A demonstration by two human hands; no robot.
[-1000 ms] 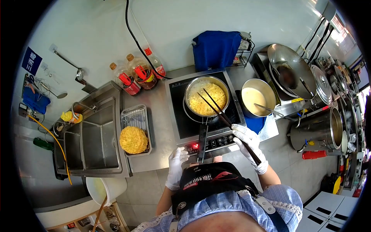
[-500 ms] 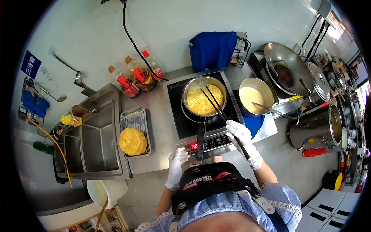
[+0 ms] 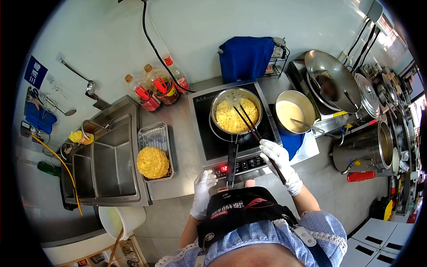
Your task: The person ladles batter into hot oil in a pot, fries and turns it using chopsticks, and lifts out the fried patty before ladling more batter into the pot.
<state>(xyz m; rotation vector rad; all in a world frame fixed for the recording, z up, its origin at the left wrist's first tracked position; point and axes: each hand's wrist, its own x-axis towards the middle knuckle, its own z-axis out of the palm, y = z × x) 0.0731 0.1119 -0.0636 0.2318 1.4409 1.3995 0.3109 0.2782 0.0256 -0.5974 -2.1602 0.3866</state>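
My gloved right hand (image 3: 280,162) is closed around a pair of long dark chopsticks (image 3: 254,131). Their tips touch a golden, crinkled noodle-like cake (image 3: 235,116) inside a steel saucepan (image 3: 216,99). Bubbling liquid shows around the cake's upper edge. The pan sits on a black induction cooker (image 3: 202,133), its black handle (image 3: 231,161) pointing toward me. To the left of that handle, apart from it, my gloved left hand (image 3: 203,189) hovers by the cooker's front edge with loosely bent fingers and nothing in it.
A similar golden cake (image 3: 153,163) lies on a wire-racked tray (image 3: 153,130) beside the sink (image 3: 114,165). Right of the cooker stands a pot of pale batter-like liquid (image 3: 291,110) with a spoon. Bottles (image 3: 164,86) line the wall; a large wok (image 3: 327,66) is at the right.
The chopstick tips have shifted slightly right across the cake, and more bubbling liquid shows at the pan's far side. My left hand has stayed in place.
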